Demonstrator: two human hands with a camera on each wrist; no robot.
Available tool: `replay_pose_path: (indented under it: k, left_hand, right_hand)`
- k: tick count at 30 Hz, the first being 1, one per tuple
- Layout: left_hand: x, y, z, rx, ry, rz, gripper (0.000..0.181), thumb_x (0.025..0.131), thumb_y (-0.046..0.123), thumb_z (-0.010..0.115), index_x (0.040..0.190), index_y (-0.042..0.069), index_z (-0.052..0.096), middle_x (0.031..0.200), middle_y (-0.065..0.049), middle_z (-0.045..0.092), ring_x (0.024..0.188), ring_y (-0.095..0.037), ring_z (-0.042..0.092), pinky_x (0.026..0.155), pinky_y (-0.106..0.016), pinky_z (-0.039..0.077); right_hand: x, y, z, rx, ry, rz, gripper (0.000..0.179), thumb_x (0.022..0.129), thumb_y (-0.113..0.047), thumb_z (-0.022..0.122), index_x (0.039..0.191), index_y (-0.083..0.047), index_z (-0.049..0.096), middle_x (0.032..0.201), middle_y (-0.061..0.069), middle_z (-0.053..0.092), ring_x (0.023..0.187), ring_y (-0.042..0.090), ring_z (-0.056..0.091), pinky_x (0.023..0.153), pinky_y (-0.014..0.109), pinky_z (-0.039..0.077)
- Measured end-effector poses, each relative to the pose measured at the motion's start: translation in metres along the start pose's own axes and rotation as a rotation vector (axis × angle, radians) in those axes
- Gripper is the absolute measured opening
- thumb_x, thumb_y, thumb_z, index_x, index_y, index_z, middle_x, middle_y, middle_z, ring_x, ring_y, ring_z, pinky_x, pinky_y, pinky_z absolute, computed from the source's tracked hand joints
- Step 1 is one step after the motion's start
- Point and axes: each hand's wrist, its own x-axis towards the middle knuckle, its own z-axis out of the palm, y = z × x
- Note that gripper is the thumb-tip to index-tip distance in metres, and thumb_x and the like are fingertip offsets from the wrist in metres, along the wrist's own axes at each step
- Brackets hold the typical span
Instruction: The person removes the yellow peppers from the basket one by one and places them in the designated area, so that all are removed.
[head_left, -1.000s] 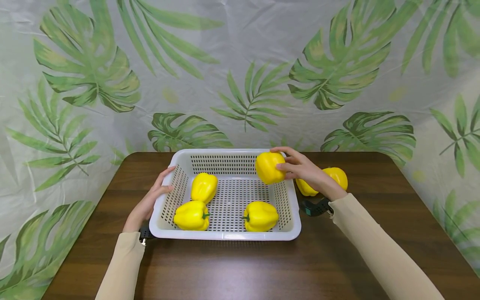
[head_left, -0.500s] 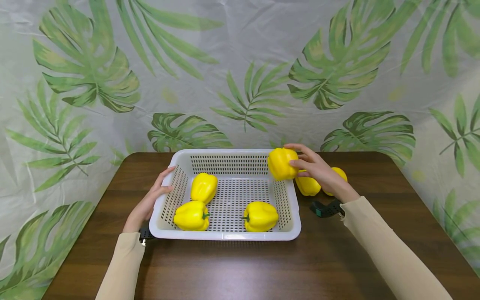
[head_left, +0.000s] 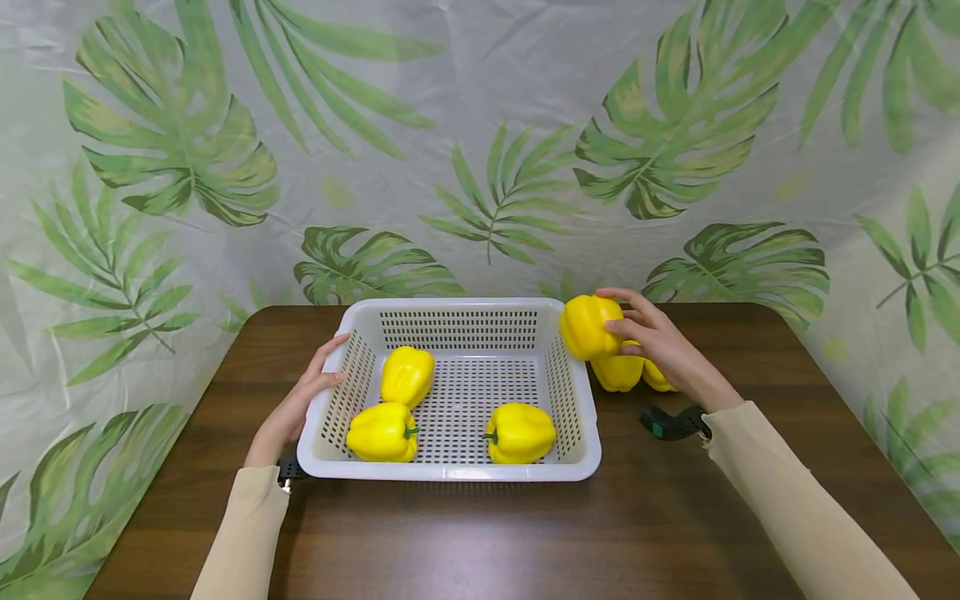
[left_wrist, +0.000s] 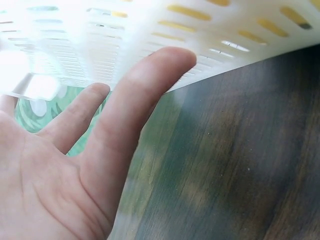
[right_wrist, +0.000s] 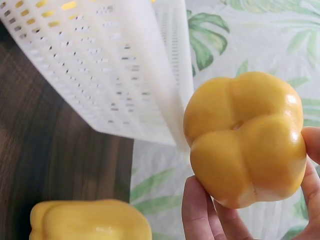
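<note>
from the head: on the dark wooden bench (head_left: 465, 542), a white basket (head_left: 450, 472) stands near the far edge. the right grip (head_left: 663, 343) is clamped on a raised yellow pepper (head_left: 588, 327), by the basket's far right corner. the left grip (head_left: 297, 402) touches the basket's left end, fingers apart. inside lie a first pepper (head_left: 407, 377) toward the left end, a second pepper (head_left: 382, 432) at the near left corner and a third pepper (head_left: 521, 433) at the near right corner. a fourth pepper (head_left: 617, 375) and a fifth pepper (head_left: 657, 379), partly hidden, lie between the basket and the bench's right edge.

from the left wrist: the fingers are spread, the thumb along the slotted wall.

from the right wrist: thumb and fingers hold the raised yellow pepper, lobed end facing out; whether it touches the rim, i cannot tell.
</note>
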Motion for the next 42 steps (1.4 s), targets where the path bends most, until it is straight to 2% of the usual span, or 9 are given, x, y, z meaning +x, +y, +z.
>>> replay_pose_path:
  k: [12,22,34,38,42]
  left_hand:
    - [0.0,0.0,0.0,-0.008,-0.005,-0.002,0.061,0.098,0.019,0.037,0.151,0.033,0.011,0.154,-0.018,0.003,0.13,-0.052,0.022,0.086,-0.06,0.041]
    - [0.0,-0.001,-0.001,-0.003,-0.003,-0.002,0.061,0.098,0.019,0.038,0.151,0.034,0.011,0.155,-0.018,0.002,0.129,-0.054,0.023,0.086,-0.064,0.041]
    - [0.0,-0.001,-0.001,-0.005,-0.004,0.005,0.061,0.099,0.018,0.038,0.151,0.032,0.011,0.155,-0.018,0.001,0.13,-0.053,0.022,0.087,-0.066,0.039]
    - [0.0,-0.001,0.0,0.0,-0.003,0.004,0.061,0.098,0.018,0.038,0.151,0.033,0.011,0.155,-0.017,0.001,0.13,-0.053,0.022,0.087,-0.066,0.039]
    - [0.0,-0.001,0.0,0.003,-0.002,0.004,0.061,0.098,0.019,0.038,0.151,0.033,0.011,0.155,-0.017,0.001,0.13,-0.053,0.022,0.086,-0.066,0.04]
  right_hand:
    - [-0.012,0.015,-0.021,-0.03,0.072,0.002,0.05,0.099,-0.03,0.051,0.146,-0.024,0.034,0.138,0.018,0.036,0.108,0.021,0.05,0.084,0.029,0.047]
    - [-0.02,0.03,-0.038,-0.01,0.121,-0.04,0.047,0.1,-0.023,0.049,0.145,-0.024,0.036,0.128,0.01,0.04,0.099,0.014,0.053,0.078,0.028,0.05]
    - [-0.034,0.047,-0.058,-0.039,0.171,-0.045,0.043,0.102,-0.024,0.046,0.144,-0.027,0.036,0.124,0.003,0.041,0.099,0.011,0.051,0.075,0.025,0.05]
    - [-0.038,0.053,-0.064,-0.009,0.197,-0.055,0.04,0.102,-0.023,0.046,0.14,-0.029,0.039,0.121,-0.001,0.043,0.096,0.008,0.053,0.073,0.023,0.05]
    - [-0.042,0.059,-0.071,0.078,0.198,-0.081,0.038,0.101,-0.018,0.047,0.138,-0.028,0.041,0.117,-0.003,0.045,0.089,0.006,0.057,0.07,0.023,0.05]
